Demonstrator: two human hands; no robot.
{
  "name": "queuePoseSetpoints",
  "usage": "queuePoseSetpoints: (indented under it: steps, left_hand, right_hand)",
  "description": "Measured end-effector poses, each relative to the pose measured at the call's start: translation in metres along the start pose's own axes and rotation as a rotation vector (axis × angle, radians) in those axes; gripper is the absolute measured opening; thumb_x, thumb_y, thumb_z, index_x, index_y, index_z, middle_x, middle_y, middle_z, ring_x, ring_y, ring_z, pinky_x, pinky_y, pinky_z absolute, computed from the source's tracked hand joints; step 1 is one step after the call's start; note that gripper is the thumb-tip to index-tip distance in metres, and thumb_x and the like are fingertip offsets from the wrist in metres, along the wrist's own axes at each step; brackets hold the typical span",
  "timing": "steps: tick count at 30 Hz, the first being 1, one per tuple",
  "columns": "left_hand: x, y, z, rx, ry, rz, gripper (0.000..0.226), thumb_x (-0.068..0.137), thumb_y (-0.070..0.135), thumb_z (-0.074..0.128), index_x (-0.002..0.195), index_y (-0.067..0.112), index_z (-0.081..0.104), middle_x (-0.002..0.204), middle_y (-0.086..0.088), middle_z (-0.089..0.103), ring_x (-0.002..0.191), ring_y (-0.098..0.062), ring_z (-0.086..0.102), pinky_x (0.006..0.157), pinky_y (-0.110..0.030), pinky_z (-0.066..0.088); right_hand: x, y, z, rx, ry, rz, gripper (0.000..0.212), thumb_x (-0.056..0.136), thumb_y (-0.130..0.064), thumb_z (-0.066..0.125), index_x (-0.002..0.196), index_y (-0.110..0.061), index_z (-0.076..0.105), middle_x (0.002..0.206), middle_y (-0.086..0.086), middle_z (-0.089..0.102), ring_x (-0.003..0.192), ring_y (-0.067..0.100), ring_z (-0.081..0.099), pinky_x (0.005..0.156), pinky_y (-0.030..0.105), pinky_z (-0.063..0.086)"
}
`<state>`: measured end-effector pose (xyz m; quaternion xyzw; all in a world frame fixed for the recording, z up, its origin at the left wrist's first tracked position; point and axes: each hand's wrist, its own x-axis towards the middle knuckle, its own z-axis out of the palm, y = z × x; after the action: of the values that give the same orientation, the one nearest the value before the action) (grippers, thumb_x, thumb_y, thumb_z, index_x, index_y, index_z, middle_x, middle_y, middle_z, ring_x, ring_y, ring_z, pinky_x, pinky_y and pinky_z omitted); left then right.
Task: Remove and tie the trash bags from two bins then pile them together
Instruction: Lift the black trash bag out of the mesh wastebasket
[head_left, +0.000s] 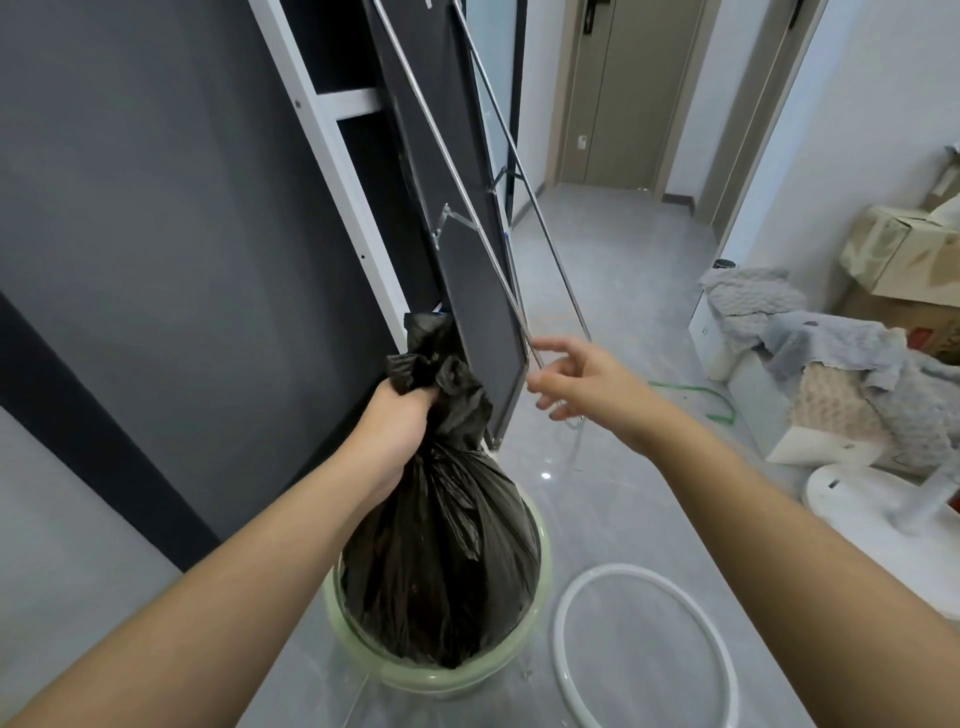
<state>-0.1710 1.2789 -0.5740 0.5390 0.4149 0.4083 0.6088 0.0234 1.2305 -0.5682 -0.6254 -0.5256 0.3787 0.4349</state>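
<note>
A full black trash bag (441, 561) hangs partly out of a pale green bin (537, 613) on the floor at the bottom centre. Its neck is gathered and knotted at the top. My left hand (397, 421) is shut on that gathered neck, holding the bag up. My right hand (582, 382) hovers to the right of the knot with its fingers spread and nothing in it. A white ring (566, 623), apparently the bin's rim, lies flat on the floor just right of the bin.
A dark panel with a metal rod frame (483, 312) leans right behind the bag. A dark grey wall runs along the left. Crumpled blankets (831, 343), cardboard boxes (904, 249) and a white fan base (878, 504) crowd the right. A hallway with closed doors (639, 93) lies ahead.
</note>
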Motion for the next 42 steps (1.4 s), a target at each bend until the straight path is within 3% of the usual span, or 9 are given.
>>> queuePoseSetpoints:
  steps: [3, 5, 8, 11, 16, 22, 26, 36, 42]
  left_hand:
    - [-0.003, 0.007, 0.000, -0.047, -0.051, -0.007, 0.023, 0.097, 0.017, 0.046, 0.079, 0.026, 0.058, 0.068, 0.009, 0.070, 0.066, -0.007, 0.067, 0.060, -0.020, 0.051]
    - [-0.002, 0.013, -0.002, -0.040, -0.111, -0.005, 0.021, 0.094, 0.017, 0.049, 0.077, 0.021, 0.062, 0.068, 0.004, 0.069, 0.071, -0.014, 0.067, 0.071, -0.027, 0.054]
    - [0.006, 0.022, -0.007, 0.165, -0.152, 0.111, 0.022, 0.086, 0.005, 0.052, 0.069, 0.016, 0.058, 0.068, 0.000, 0.059, 0.071, -0.017, 0.058, 0.072, -0.032, 0.047]
    - [0.010, 0.036, -0.012, 0.292, -0.054, 0.207, 0.033, 0.081, -0.004, 0.050, 0.057, 0.019, 0.054, 0.056, 0.008, 0.053, 0.056, -0.006, 0.051, 0.059, -0.022, 0.041]
    - [0.011, 0.063, -0.003, 0.250, -0.062, 0.246, 0.037, 0.090, 0.004, 0.052, 0.059, 0.025, 0.053, 0.048, 0.019, 0.056, 0.052, 0.004, 0.053, 0.054, -0.012, 0.042]
    - [0.008, 0.089, 0.035, 0.191, -0.171, 0.251, 0.016, 0.096, 0.014, 0.049, 0.088, 0.022, 0.060, 0.087, 0.002, 0.066, 0.088, -0.015, 0.063, 0.086, -0.031, 0.051]
    - [0.007, 0.097, 0.054, 0.167, -0.256, 0.166, 0.020, 0.096, 0.010, 0.048, 0.078, 0.018, 0.054, 0.077, 0.001, 0.057, 0.073, -0.012, 0.056, 0.069, -0.022, 0.048]
    - [0.015, 0.100, 0.051, 0.405, -0.476, 0.023, 0.016, 0.095, 0.008, 0.047, 0.080, 0.010, 0.044, 0.070, -0.002, 0.045, 0.065, -0.015, 0.044, 0.066, -0.028, 0.040]
    - [0.021, 0.097, 0.038, 0.586, -0.588, -0.015, 0.019, 0.098, 0.012, 0.044, 0.079, 0.015, 0.040, 0.070, 0.000, 0.040, 0.065, -0.012, 0.039, 0.067, -0.026, 0.036]
  right_hand:
    - [0.000, 0.008, 0.009, -0.064, -0.199, 0.054, 0.049, 0.088, -0.018, 0.066, 0.134, -0.022, 0.048, 0.082, -0.004, 0.058, 0.075, 0.013, 0.057, 0.075, 0.028, 0.051]
    - [0.002, 0.006, 0.021, -0.156, -0.270, 0.014, 0.034, 0.086, -0.020, 0.068, 0.120, -0.021, 0.060, 0.076, -0.003, 0.059, 0.073, 0.011, 0.056, 0.071, 0.027, 0.050]
    - [0.007, 0.003, 0.035, -0.219, -0.184, -0.045, 0.021, 0.086, -0.020, 0.066, 0.087, 0.001, 0.063, 0.070, 0.009, 0.054, 0.067, 0.020, 0.049, 0.065, 0.039, 0.044]
    - [0.003, -0.005, 0.033, -0.124, -0.150, -0.076, 0.021, 0.090, -0.017, 0.062, 0.075, -0.003, 0.055, 0.069, 0.011, 0.054, 0.067, 0.023, 0.044, 0.058, 0.034, 0.038]
    - [-0.010, -0.019, 0.024, 0.109, -0.123, -0.110, 0.013, 0.093, -0.013, 0.058, 0.093, -0.002, 0.050, 0.073, 0.008, 0.060, 0.061, 0.021, 0.048, 0.058, 0.029, 0.040]
    - [-0.007, -0.028, 0.036, 0.006, -0.160, -0.133, 0.064, 0.079, -0.030, 0.075, 0.132, -0.026, 0.038, 0.111, -0.004, 0.064, 0.082, 0.008, 0.066, 0.065, 0.025, 0.051]
    - [-0.006, -0.030, 0.045, -0.104, -0.128, -0.152, 0.060, 0.070, -0.047, 0.078, 0.121, -0.030, 0.051, 0.119, -0.011, 0.064, 0.108, 0.004, 0.061, 0.095, 0.030, 0.050]
    - [-0.013, -0.022, 0.056, -0.043, -0.263, -0.123, 0.025, 0.078, -0.019, 0.075, 0.100, -0.023, 0.064, 0.095, -0.007, 0.071, 0.085, -0.004, 0.066, 0.076, 0.011, 0.051]
    - [-0.011, -0.011, 0.046, 0.130, -0.442, 0.034, 0.061, 0.066, -0.030, 0.072, 0.122, -0.014, 0.051, 0.124, 0.002, 0.062, 0.115, 0.013, 0.060, 0.101, 0.029, 0.044]
